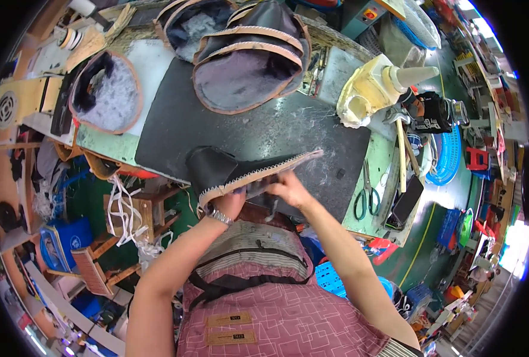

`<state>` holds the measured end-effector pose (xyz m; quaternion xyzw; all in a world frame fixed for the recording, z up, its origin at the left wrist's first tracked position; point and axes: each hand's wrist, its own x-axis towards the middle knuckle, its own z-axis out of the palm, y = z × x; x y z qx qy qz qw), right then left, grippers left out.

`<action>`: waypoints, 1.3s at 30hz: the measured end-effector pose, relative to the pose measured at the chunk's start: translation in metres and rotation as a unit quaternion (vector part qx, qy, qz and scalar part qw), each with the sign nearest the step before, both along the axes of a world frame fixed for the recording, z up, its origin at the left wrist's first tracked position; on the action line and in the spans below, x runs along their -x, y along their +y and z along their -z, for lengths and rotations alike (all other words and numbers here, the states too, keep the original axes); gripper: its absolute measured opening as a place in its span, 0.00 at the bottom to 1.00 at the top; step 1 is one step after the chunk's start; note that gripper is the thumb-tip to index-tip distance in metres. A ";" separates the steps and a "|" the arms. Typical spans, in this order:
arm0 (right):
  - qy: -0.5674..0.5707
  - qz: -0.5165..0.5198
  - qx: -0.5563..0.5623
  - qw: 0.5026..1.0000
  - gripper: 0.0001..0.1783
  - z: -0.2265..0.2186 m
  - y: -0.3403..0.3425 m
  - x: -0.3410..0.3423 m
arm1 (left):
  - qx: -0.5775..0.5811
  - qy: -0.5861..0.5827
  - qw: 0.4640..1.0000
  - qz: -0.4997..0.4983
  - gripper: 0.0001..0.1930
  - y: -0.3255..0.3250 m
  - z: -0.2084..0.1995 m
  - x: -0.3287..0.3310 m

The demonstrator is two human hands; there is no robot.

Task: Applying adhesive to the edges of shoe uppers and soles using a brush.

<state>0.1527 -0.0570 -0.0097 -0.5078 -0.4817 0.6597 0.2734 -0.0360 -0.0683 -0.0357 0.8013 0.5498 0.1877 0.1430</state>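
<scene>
A black leather shoe upper (214, 169) with a tan, zigzag-stitched edge lies tilted at the near edge of the black work mat (312, 134). My left hand (231, 204) holds its near left side, with the fingers partly hidden behind the stitched rim. Farther right along the same rim, my right hand (289, 189) grips the upper with bent fingers. Beyond my hands stands a stack of similar black uppers (246, 77) with grey fleecy lining. One more fleece-lined upper (118, 95) sits to the left of the mat.
Teal-handled scissors (367, 199) lie right of the mat, with a dark phone (407, 202) beside them. A yellowed glue bottle (371, 86) with a pale nozzle stands at the back right. A wooden stool (151, 214) with white straps is below the bench at left. A blue basket (446, 152) is at right.
</scene>
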 end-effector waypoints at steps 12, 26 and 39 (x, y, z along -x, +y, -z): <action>0.155 0.061 0.055 0.985 0.09 0.014 -0.005 0.016 | -0.024 0.168 0.985 0.039 0.05 0.010 -0.024 0.001; 0.145 0.220 -0.011 0.965 0.11 -0.027 -0.041 -0.023 | -0.003 0.093 0.992 0.085 0.15 0.000 -0.020 -0.019; -0.211 0.121 -0.419 0.875 0.13 -0.017 -0.041 0.034 | 0.318 0.051 0.945 -0.046 0.16 0.061 0.000 -0.002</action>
